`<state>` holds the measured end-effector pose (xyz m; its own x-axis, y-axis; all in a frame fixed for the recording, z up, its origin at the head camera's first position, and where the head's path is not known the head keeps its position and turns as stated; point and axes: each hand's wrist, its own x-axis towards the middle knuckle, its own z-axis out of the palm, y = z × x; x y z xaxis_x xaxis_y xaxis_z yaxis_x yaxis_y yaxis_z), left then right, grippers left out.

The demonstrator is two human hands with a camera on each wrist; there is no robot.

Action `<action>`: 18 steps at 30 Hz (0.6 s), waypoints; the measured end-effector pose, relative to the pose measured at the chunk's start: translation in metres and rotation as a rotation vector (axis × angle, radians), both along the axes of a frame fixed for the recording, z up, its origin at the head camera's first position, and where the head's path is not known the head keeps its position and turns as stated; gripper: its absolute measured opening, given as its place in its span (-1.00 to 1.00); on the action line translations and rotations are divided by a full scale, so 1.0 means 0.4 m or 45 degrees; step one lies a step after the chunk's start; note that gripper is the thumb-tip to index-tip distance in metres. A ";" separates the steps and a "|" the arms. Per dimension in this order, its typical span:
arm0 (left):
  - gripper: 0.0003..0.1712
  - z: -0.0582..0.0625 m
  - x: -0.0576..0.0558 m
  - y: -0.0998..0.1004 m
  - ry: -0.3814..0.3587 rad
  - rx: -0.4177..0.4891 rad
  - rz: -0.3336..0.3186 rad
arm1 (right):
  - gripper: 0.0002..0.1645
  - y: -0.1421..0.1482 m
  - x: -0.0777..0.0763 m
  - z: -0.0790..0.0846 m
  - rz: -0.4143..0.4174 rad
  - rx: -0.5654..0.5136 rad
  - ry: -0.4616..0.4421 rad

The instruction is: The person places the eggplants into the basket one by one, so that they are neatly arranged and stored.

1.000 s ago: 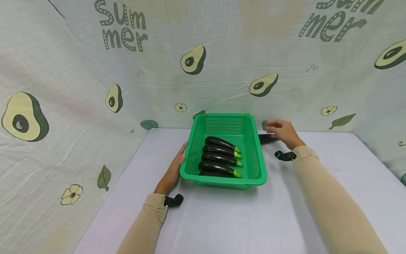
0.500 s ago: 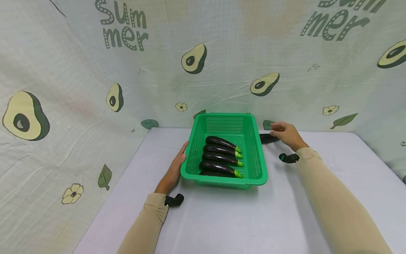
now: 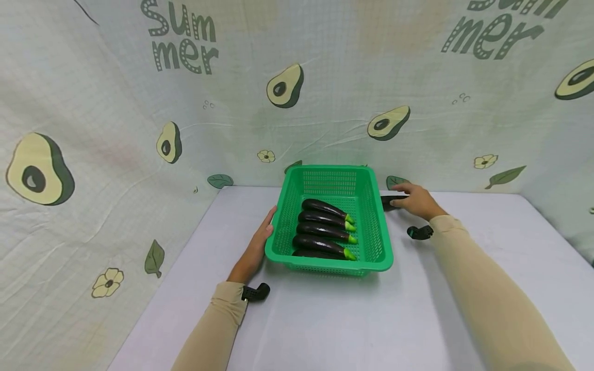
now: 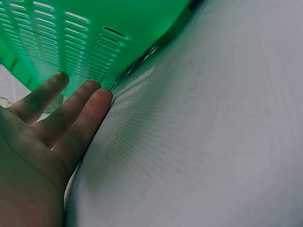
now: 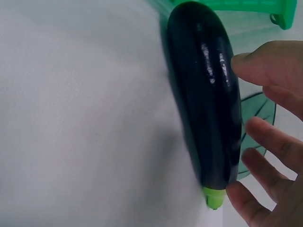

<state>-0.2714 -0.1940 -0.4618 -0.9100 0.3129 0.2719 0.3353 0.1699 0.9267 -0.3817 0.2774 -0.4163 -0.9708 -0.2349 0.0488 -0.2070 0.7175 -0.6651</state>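
Note:
A green plastic basket (image 3: 371, 242) stands on the table, holding several dark purple eggplants (image 3: 320, 230) with green stem ends, lying side by side. My left hand (image 3: 254, 250) is at its left wall, with straight fingers (image 4: 85, 118) against the slotted side in the left wrist view. Beyond the basket's right wall lies one more eggplant (image 5: 203, 99), partly covered by my right hand (image 3: 415, 201) in the head view. In the right wrist view its green stem end shows, and the spread fingers and thumb of my right hand are right along its side, not curled round it.
A white-covered table (image 3: 320, 319) spreads out in front of and beside the basket. Close behind it hangs a pale cloth (image 3: 334, 93) printed with avocados, leaves and lettering. Each wrist wears a black camera band (image 3: 419, 233).
My right hand has come down from above the loose eggplant to right beside it, its fingers lower than before. The left hand and the basket stay put.

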 end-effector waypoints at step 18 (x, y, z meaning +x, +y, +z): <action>-0.36 0.005 0.001 0.003 -0.007 0.004 -0.003 | -0.18 -0.014 -0.021 -0.026 0.004 0.112 -0.053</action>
<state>-0.2709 -0.1930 -0.4598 -0.9106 0.3143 0.2683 0.3309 0.1659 0.9290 -0.3901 0.2717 -0.4266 -0.9708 -0.2394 -0.0124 -0.1828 0.7727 -0.6078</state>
